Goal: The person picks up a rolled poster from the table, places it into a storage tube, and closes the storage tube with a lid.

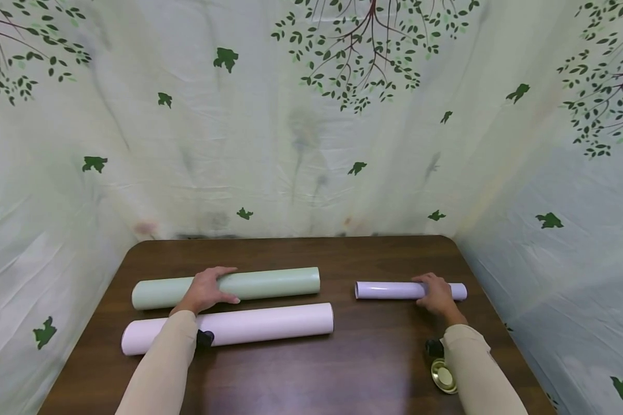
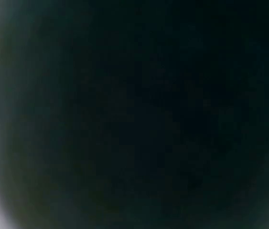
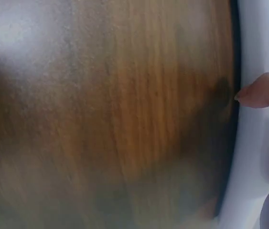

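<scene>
Grip is taken from above on both sides: green roll [image 1: 275, 282] spanned by the left hand [image 1: 206, 290], thumb along the near side, fingers over the far side; purple roll [image 1: 384, 290] held the same way by the right hand [image 1: 436, 297], toward its right end. Both hands are spread about as wide as the roll under them. How firmly either roll is squeezed cannot be told. Left wrist view is nearly all dark, so no detail is given there; in the right wrist view a fingertip is seen laid on the purple roll.

Nearest: two cream sleeves [image 1: 161, 369], a black device worn at each wrist. Gold lid [image 1: 444, 377] is set on the table [image 1: 316, 374], just beside the right sleeve and partly covered by it.

Next out: pink roll [image 1: 270, 324], lying crosswise on the left half, crossed by the left forearm. Beyond it, near and roughly parallel, the green roll is laid. Purple roll, the smallest, is placed well apart from the pink one, near the table's right edge.

Farthest: pale curtain [image 1: 187, 144] hung behind and at both sides, printed with green leaves and branches.
</scene>
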A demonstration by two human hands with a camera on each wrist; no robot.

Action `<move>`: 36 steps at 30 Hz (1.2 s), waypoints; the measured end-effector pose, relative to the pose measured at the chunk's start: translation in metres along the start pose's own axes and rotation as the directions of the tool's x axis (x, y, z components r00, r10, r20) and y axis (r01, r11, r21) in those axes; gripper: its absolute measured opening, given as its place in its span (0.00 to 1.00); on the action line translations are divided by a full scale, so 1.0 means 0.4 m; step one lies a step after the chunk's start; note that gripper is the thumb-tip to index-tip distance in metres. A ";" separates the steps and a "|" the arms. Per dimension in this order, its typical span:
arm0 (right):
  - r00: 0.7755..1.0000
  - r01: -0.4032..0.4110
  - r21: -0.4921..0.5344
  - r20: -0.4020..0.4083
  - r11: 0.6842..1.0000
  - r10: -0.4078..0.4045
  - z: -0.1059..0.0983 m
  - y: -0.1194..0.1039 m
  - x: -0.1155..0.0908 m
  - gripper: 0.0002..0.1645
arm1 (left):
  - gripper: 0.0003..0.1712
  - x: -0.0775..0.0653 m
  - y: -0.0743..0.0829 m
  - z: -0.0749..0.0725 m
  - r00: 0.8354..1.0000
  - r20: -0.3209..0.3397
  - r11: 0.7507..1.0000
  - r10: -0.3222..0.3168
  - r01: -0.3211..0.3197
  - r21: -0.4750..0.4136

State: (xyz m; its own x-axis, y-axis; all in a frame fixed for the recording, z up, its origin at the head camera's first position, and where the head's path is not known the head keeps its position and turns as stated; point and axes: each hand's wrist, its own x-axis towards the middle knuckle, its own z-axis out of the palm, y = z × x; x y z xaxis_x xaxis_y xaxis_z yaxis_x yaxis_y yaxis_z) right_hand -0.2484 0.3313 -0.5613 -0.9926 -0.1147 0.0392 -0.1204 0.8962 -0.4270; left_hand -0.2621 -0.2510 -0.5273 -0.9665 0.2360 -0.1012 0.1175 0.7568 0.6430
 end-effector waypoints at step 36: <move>0.999 -0.034 0.027 0.009 0.999 0.034 0.003 -0.025 -0.007 0.25 | 0.41 0.016 -0.001 0.011 0.993 -0.020 0.972 0.114 -0.107 0.211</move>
State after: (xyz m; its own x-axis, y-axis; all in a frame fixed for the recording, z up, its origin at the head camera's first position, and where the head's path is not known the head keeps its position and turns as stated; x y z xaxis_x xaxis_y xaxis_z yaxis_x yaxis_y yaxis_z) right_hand -0.2444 0.3221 -0.5582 -0.9960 -0.0877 0.0168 -0.0858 0.8876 -0.4525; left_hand -0.2675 -0.2471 -0.5317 -0.9511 0.3088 -0.0123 0.2660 0.8383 0.4758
